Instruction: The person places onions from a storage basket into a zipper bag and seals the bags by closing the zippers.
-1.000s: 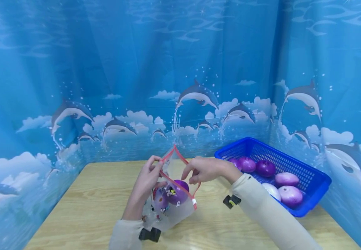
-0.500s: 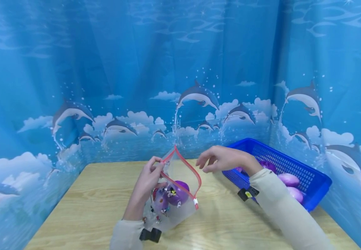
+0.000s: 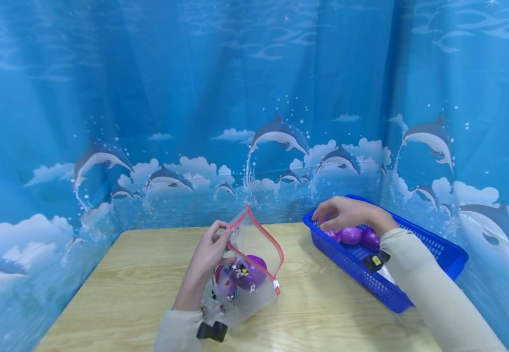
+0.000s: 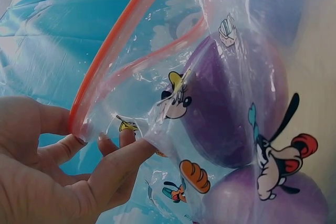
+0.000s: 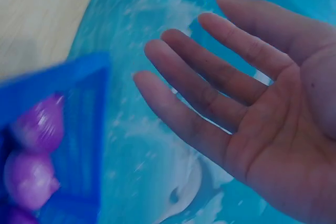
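Bag (image 3: 247, 293) of clear printed plastic, round purple onions (image 3: 256, 275) inside, lies left of the latticed blue basket (image 3: 351, 265), red rim (image 4: 108, 45) pinched by the left grip (image 3: 210, 252); right grip (image 3: 346, 213), fingers apart, hovers above the basket.

On the surface (image 3: 140, 274), the basket (image 3: 351, 266) sits at the right, the bag (image 3: 256, 304) left of it and well apart. Two onions (image 3: 252, 278) lie side by side in the bag. In the basket, more onions (image 3: 350, 235) line its far left end. Of the hands, the left hand (image 3: 208, 252) is at the bag's left edge, the right hand (image 3: 351, 212) above the basket's far left part. Behind everything hangs a curtain (image 3: 219, 98).
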Demonstrator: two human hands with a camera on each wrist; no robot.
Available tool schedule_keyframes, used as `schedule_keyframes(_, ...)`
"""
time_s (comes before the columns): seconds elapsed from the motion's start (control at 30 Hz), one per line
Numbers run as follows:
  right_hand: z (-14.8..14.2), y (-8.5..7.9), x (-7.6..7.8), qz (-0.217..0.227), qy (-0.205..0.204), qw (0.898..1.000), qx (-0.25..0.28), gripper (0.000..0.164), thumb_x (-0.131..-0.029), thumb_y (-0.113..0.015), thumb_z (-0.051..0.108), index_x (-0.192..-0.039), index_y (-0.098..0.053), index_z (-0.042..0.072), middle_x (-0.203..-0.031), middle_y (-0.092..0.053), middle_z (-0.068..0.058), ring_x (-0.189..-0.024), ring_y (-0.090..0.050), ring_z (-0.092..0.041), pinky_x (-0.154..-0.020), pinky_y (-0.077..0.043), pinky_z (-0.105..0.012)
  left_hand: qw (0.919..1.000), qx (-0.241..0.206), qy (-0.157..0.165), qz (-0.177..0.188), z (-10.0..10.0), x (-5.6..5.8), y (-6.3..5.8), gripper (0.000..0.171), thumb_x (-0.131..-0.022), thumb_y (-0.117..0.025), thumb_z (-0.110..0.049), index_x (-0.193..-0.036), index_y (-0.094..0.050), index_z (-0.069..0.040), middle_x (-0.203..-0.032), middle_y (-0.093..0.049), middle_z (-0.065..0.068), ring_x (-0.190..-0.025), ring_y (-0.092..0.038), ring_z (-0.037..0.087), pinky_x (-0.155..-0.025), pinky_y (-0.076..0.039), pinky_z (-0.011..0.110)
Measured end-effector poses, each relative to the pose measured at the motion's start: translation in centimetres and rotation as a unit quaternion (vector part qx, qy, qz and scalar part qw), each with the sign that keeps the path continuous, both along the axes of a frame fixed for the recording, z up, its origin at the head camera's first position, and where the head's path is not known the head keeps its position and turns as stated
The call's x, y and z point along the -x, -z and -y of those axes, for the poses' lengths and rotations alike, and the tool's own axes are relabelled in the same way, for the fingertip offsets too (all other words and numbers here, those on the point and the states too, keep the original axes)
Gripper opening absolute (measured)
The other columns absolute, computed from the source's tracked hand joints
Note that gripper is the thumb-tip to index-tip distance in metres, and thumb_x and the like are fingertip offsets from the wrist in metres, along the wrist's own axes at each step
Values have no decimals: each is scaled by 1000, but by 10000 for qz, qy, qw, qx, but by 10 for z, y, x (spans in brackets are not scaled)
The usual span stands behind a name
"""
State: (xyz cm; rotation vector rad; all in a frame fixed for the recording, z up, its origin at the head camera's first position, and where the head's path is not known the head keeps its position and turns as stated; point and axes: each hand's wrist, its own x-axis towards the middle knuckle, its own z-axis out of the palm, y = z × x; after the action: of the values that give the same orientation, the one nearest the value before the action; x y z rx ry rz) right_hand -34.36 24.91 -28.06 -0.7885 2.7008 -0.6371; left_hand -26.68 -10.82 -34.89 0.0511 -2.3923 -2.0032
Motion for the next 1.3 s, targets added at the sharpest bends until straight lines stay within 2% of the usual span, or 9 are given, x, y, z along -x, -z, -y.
schedule_keyframes(0.1,-12,7,9,-95,175,9996,-211,36,-96,-74,26,-128,-69,13,-121,-74,-10,-112,-70,-26,-96,-62,-48,10000,-25,-5,-1,0,0,0,17,-110,-48,-25,-117,-56,-11,-90,-55,8,-86,-55,22,-66,-65,31)
schedule_keyframes(0.2,-22,17,18,-100,272,9991,-316,37,-94,-76,27,-127,-69,11,-121,-74,-11,-111,-70,-27,-95,-62,-47,10000,-18,-10,-6,0,-1,0,17,-110,-48,-25,-117,-56,-11,-90,-54,8,-85,-54,22,-66,-65,31)
schedule_keyframes(0.43,-42,41,38,45,391,9987,-318,44,-91,-77,18,-131,-65,3,-129,-68,-25,-115,-68,-37,-98,-60,-52,10000,-21,6,-34,1,-1,1,18,-110,-48,-25,-118,-56,-11,-92,-55,8,-86,-54,21,-67,-66,32)
schedule_keyframes(0.57,-49,51,47,272,614,9971,-367,53,-91,-77,17,-139,-59,1,-135,-63,-29,-120,-63,-43,-99,-58,-56,10000,-21,17,-54,1,-1,1,18,-110,-49,-26,-118,-56,-11,-93,-56,9,-85,-54,20,-68,-66,32)
schedule_keyframes(0.73,-53,58,54,658,794,9943,-256,60,-91,-76,12,-144,-52,-2,-142,-55,-35,-106,-69,-35,-83,-65,-48,10000,-8,0,-59,1,-1,2,19,-110,-49,-26,-118,-56,-11,-97,-59,12,-85,-56,20,-68,-66,33)
schedule_keyframes(0.8,-53,61,56,827,841,9929,-181,64,-90,-77,11,-146,-50,-2,-143,-52,-36,-103,-70,-34,-82,-65,-48,10000,-18,-5,-54,1,-1,2,19,-110,-49,-27,-119,-56,-11,-100,-61,13,-86,-58,21,-69,-66,33)
schedule_keyframes(0.9,-52,67,59,1103,988,9889,-88,69,-87,-79,11,-148,-48,0,-146,-50,-36,-107,-69,-33,-85,-65,-48,10000,-37,15,-43,1,-1,2,19,-110,-48,-26,-119,-56,-11,-101,-61,15,-87,-58,22,-69,-66,34)
schedule_keyframes(1.13,-52,81,65,1502,1201,9813,25,71,-89,-79,12,-151,-46,3,-149,-47,-35,-125,-60,-45,-87,-65,-50,9999,-86,65,-52,2,-1,2,20,-111,-48,-27,-121,-56,-11,-100,-61,15,-90,-60,25,-71,-67,34)
schedule_keyframes(1.3,-50,85,67,1715,1287,9767,65,69,-90,-77,8,-151,-46,6,-149,-46,-33,-124,-60,-42,-89,-65,-49,9999,-68,56,-82,2,-1,1,20,-110,-48,-27,-120,-56,-11,-97,-61,14,-89,-61,25,-70,-67,34)
